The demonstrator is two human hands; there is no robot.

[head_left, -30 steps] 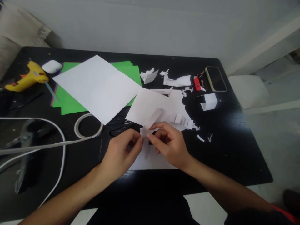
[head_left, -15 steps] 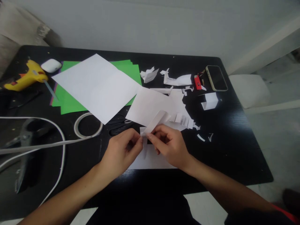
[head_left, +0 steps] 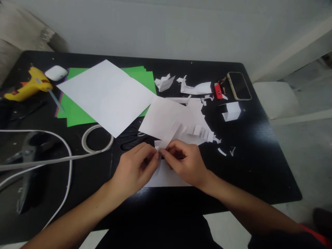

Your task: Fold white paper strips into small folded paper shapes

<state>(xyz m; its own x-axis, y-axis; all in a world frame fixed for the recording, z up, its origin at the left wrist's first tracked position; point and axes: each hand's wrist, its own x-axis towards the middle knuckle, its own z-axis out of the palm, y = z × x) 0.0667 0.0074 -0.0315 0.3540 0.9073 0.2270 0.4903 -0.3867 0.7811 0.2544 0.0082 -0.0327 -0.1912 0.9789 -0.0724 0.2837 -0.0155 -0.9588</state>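
Observation:
Both my hands meet over the near middle of the black table [head_left: 259, 166]. My left hand [head_left: 135, 169] and my right hand [head_left: 185, 164] each pinch a folded white paper strip [head_left: 171, 135] that sticks up and away from the fingertips. A white sheet [head_left: 166, 176] lies flat under my hands. Just beyond the strip lies a cut white sheet [head_left: 168, 117] with a fringe of small tabs [head_left: 203, 133] along its right edge.
A large white sheet [head_left: 106, 95] covers green paper [head_left: 75, 114] at the back left. A yellow glue gun [head_left: 26, 84], a white case [head_left: 56, 72], a white cable [head_left: 64, 155], paper scraps [head_left: 194, 88], a red lighter [head_left: 217, 91] and a phone [head_left: 239, 86] lie around.
My two hands have drawn closer together on the strip and shifted slightly away from me. The strip's free end now stands a little more upright.

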